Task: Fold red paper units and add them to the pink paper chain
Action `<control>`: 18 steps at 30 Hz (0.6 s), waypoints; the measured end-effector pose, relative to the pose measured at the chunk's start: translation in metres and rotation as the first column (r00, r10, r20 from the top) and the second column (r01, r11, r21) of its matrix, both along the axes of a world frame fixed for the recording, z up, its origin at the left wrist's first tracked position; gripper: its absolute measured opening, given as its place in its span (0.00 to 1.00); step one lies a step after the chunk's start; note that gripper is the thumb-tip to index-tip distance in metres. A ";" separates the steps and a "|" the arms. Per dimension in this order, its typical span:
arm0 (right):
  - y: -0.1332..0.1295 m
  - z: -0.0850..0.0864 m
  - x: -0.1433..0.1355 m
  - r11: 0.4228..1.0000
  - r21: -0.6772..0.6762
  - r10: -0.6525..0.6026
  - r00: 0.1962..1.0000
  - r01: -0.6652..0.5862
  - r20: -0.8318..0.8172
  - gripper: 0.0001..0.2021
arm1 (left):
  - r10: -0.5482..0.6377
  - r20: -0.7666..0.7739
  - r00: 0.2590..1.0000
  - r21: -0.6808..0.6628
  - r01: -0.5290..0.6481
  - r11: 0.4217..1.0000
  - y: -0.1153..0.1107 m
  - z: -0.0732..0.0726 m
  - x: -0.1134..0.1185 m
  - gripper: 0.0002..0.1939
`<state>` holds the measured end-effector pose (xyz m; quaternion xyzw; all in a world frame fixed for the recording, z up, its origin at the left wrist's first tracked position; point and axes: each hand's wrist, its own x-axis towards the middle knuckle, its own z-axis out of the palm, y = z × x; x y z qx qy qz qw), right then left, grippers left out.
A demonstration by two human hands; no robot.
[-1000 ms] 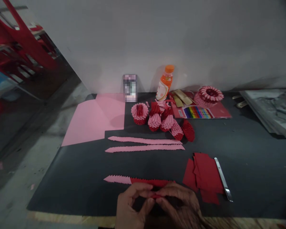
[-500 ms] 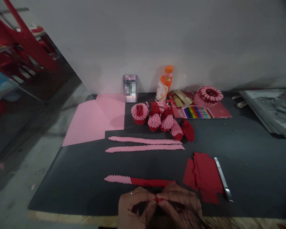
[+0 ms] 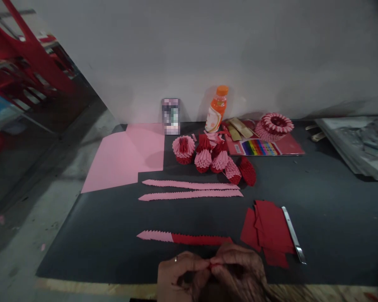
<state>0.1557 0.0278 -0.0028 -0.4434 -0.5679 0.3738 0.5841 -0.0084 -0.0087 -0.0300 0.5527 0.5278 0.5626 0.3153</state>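
At the table's front edge, my left hand (image 3: 181, 274) and my right hand (image 3: 239, 268) meet fingertip to fingertip. Both are closed, pinching a small folded piece of red paper (image 3: 213, 265), mostly covered by the fingers. Just beyond them lies a row of folded paper pieces (image 3: 189, 239), pink at its left end and red along the rest. To the right of my right hand is a stack of red paper slips (image 3: 274, 228), with a metal-coloured cutter knife (image 3: 294, 235) beside it. Two pink folded rows (image 3: 192, 195) lie farther back.
Pink paper sheets (image 3: 122, 159) cover the back left. Several red-and-pink folded paper shapes (image 3: 203, 157) stand mid-table, before an orange drink bottle (image 3: 216, 110) and a phone (image 3: 171, 117). A ring-shaped paper piece (image 3: 274, 126) rests on a red packet (image 3: 290, 144). A plastic-covered stack (image 3: 355, 142) lies right.
Both hands have drawn closer around the red paper, so less of it shows. The things on the table lie as before, with the view shifted slightly.
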 end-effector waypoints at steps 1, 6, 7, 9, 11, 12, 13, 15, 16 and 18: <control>0.000 -0.001 0.000 1.000 0.002 0.000 1.000 0.000 0.000 0.13 | 0.002 -0.015 1.000 0.040 -0.002 0.999 0.001 0.000 -0.001 0.07; -0.005 -0.003 -0.004 0.999 0.033 -0.031 1.000 0.031 -0.002 0.08 | 0.032 -0.128 0.991 0.174 -0.009 0.985 0.007 0.008 -0.004 0.08; -0.006 -0.005 -0.005 0.998 0.041 -0.044 0.999 0.044 0.000 0.08 | 0.056 -0.141 0.988 0.184 -0.030 0.982 0.007 0.010 -0.003 0.08; -0.010 -0.009 -0.004 0.997 0.067 -0.049 0.999 0.047 0.017 0.04 | 0.116 -0.151 0.982 0.191 -0.086 0.978 0.007 0.011 0.001 0.07; -0.012 -0.014 -0.002 0.995 0.099 -0.022 0.999 0.017 0.049 0.05 | 0.150 -0.161 0.976 0.172 -0.122 0.978 0.007 0.010 0.004 0.10; -0.013 -0.016 0.000 0.994 0.110 -0.007 0.998 -0.001 0.067 0.09 | 0.152 -0.170 0.974 0.158 -0.125 0.979 0.007 0.009 0.005 0.11; -0.014 -0.019 0.003 0.993 0.114 0.003 0.996 -0.012 0.085 0.12 | 0.148 -0.181 0.972 0.150 -0.122 0.981 0.007 0.008 0.006 0.12; -0.015 -0.025 0.008 0.992 0.119 0.022 0.992 -0.037 0.122 0.13 | 0.141 -0.206 0.968 0.155 -0.110 0.982 0.005 0.003 0.006 0.12; -0.016 -0.027 0.010 0.991 0.121 0.034 0.989 -0.052 0.142 0.12 | 0.140 -0.229 0.963 0.163 -0.104 0.981 0.003 0.000 0.006 0.12; -0.022 -0.032 0.014 0.987 0.135 0.057 0.980 -0.084 0.193 0.12 | 0.124 -0.329 0.936 0.163 -0.073 0.984 -0.003 -0.007 0.005 0.15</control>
